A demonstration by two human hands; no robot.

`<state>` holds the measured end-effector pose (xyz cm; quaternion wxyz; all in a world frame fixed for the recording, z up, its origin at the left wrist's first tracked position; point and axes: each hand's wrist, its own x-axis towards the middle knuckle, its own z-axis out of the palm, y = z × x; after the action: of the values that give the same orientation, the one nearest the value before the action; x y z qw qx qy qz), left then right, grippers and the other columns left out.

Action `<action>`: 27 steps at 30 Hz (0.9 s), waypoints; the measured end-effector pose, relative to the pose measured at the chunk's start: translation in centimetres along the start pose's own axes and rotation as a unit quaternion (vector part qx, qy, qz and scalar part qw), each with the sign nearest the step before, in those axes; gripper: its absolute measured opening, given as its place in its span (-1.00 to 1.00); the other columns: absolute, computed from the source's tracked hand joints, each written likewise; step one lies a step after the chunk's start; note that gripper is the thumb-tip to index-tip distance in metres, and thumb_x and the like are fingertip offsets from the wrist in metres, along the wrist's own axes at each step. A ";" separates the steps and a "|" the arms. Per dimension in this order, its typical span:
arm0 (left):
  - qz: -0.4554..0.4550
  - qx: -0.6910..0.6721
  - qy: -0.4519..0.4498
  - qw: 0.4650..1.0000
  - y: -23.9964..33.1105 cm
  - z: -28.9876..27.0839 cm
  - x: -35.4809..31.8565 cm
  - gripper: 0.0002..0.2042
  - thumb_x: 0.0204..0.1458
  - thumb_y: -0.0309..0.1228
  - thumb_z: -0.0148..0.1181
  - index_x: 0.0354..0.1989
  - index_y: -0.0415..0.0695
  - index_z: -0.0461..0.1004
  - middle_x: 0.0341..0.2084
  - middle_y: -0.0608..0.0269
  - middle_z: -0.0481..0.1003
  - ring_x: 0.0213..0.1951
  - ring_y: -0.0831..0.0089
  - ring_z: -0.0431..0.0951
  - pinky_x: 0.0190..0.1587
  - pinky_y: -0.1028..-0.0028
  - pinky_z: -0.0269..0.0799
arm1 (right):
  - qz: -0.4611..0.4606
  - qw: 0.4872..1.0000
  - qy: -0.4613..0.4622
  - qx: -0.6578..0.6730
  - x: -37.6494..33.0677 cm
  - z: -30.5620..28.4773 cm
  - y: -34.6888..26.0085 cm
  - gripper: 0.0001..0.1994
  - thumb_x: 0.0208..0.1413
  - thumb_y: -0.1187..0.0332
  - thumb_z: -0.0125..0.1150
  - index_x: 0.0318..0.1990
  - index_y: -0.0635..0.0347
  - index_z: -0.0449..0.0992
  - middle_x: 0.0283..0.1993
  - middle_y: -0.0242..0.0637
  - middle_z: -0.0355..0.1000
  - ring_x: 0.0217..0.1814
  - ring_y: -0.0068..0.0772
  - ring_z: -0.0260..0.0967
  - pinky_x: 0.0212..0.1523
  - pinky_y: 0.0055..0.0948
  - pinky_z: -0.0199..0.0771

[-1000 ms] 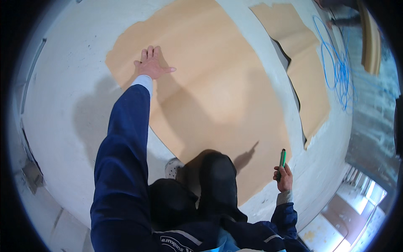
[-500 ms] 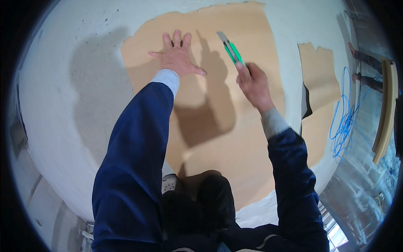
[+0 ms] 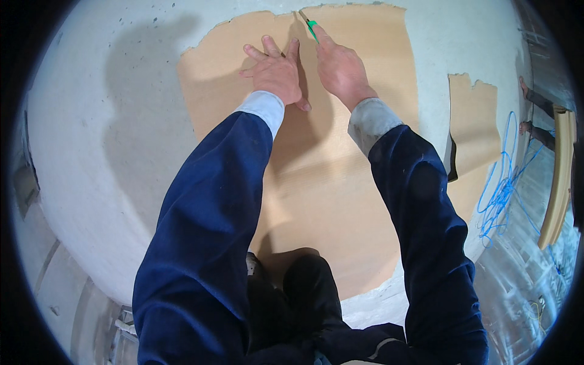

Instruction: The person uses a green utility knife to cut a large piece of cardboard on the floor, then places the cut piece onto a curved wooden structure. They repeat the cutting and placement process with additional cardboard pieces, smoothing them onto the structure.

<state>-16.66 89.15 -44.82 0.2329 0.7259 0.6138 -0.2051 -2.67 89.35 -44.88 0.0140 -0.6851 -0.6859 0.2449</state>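
Note:
A large tan sheet [image 3: 331,201], perhaps cardboard or thick paper, lies under both hands, its far edge ragged. My left hand [image 3: 275,74] presses on it with the fingers spread. In my right hand [image 3: 342,72] is a green utility knife [image 3: 312,28], gripped with the fingers wrapped round the handle. The blade points away from me and its tip is at the sheet's far edge, just right of a small notch. Whether the blade has gone into the sheet I cannot tell.
Over to the right lies a smaller tan piece [image 3: 473,125] with a torn top edge and a dark underside. Beside it is a tangle of blue cord [image 3: 502,198]. Long tan rolls or strips [image 3: 556,182] stand at the far right, near another person's feet [image 3: 524,126]. My knee [image 3: 310,280] rests over the sheet's near part.
My right hand has carried the utility knife up and left to the sheet's far edge. My left hand has shifted right and turned, still flat on the sheet.

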 end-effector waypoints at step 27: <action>-0.013 0.013 0.012 1.000 0.1 0.5 0.0 0.40 -0.45 0.12 0.68 0.60 0.23 -0.20 0.53 -0.20 -0.19 0.42 -0.62 -0.08 0.20 -0.35 0.41 | -0.005 0.999 0.030 0.011 1.3 1.5 -0.4 -0.49 0.35 0.31 -0.07 0.44 0.06 0.24 -0.14 0.15 0.60 -0.06 0.22 0.57 0.00 0.11 0.54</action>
<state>-16.56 88.88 -45.25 0.2138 0.7232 0.6232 -0.2072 -3.65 90.16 -46.43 0.0435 -0.6886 -0.6858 0.2314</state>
